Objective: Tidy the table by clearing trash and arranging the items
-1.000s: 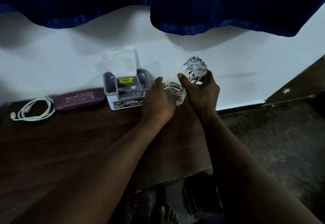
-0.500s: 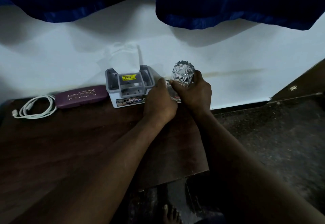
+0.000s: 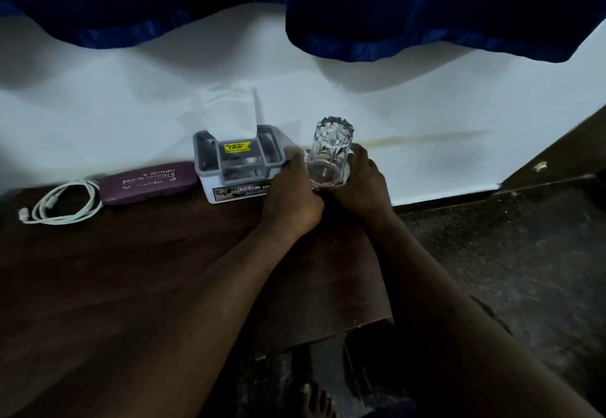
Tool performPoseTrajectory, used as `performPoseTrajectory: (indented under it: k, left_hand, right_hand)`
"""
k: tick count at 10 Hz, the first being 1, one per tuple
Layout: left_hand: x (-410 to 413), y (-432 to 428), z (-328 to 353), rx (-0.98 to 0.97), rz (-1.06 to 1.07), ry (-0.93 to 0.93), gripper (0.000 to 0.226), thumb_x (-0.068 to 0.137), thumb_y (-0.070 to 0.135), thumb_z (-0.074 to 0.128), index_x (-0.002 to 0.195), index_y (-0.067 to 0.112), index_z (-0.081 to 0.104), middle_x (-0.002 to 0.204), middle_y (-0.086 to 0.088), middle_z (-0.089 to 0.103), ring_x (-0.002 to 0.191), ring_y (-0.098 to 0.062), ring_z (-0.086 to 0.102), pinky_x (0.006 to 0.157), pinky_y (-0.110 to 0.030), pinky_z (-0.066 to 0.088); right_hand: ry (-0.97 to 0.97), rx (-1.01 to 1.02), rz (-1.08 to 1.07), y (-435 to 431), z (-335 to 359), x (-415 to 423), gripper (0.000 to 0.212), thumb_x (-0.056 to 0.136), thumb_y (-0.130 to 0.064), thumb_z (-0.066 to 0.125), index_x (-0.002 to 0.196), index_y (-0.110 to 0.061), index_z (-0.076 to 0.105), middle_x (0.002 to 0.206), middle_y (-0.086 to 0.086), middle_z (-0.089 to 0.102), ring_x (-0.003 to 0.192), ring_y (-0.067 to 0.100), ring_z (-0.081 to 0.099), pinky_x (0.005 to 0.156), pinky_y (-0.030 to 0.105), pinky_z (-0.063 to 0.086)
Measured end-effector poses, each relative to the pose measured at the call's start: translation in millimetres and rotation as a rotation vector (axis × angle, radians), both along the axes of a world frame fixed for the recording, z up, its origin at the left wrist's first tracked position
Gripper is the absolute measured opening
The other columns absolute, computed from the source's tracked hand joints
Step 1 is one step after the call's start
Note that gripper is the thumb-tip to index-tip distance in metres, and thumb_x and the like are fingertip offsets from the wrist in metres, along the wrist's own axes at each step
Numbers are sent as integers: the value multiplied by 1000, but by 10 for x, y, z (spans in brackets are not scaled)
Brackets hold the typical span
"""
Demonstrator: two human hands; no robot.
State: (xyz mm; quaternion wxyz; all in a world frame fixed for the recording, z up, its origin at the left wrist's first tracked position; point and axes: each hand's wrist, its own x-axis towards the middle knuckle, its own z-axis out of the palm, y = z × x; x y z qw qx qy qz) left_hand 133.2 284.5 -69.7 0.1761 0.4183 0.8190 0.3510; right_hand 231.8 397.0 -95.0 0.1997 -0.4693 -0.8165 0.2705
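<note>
Upturned glass (image 3: pixel 329 155) between 2 hands — left hand (image 3: pixel 292 201), right hand (image 3: pixel 362 185).

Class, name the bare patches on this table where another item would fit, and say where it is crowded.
Free: the table's wide front, left of the forearms. Crowded: the back edge, where cable, spectacle case, grey box and glass stand in line.

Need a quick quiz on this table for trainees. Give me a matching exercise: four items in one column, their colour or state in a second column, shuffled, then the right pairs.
Items
1. cable
2. spectacle case
3. glass
4. organiser box

Descriptions
A. clear, upside down, held between both hands
B. grey and white, with a yellow price sticker
C. white, coiled at the left end of the table
D. purple, closed, lying flat

Pairs: 1-C, 2-D, 3-A, 4-B
</note>
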Motion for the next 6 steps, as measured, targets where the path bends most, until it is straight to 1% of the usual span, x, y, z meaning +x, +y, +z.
performPoseTrajectory:
  k: [1,2,3,4,5,6]
  left_hand:
    - [1,-31,15,9,-7,4,66,78,-4,54,141,12,45,128,-16,65,120,-36,60,100,-41,51]
    - [17,-50,18,4,-15,11,61,79,-3,54,138,10,49,127,-16,64,118,-35,60,97,-37,51]
    - [31,-92,27,15,-24,8,56,77,-3,55,132,10,53,123,-16,65,115,-35,61,91,-34,47]
    - [15,-168,33,58,-54,-1,60,76,-3,54,134,13,51,124,-13,66,115,-33,63,95,-34,50]
    - [6,-362,113,78,-85,-32,69,78,-4,54,144,16,45,133,-11,64,120,-30,64,100,-44,53]
    - [-36,-587,205,73,-18,56,75,81,-1,55,152,15,38,139,-10,61,125,-29,60,102,-37,50]
  right_hand:
    - [28,17,-23,-29,-42,-18,89,69,-48,85,141,-19,42,125,14,66,113,35,64,82,32,44]
    - [31,20,-41,-24,-59,-63,91,69,-48,85,143,-19,41,123,12,69,112,34,66,82,32,44]
    - [21,-1,-22,-35,-33,-75,97,70,-46,86,149,-18,36,124,10,70,113,32,66,88,35,50]
    - [-8,-18,-16,-62,-9,-39,96,73,-49,85,148,-16,35,127,13,65,116,34,63,87,35,46]
    - [-55,10,-34,-237,120,67,73,80,-48,78,135,-13,44,127,15,60,116,38,59,81,36,40]
    - [-56,73,-41,-449,305,120,62,81,-42,75,128,-12,48,124,15,62,115,39,61,84,39,47]
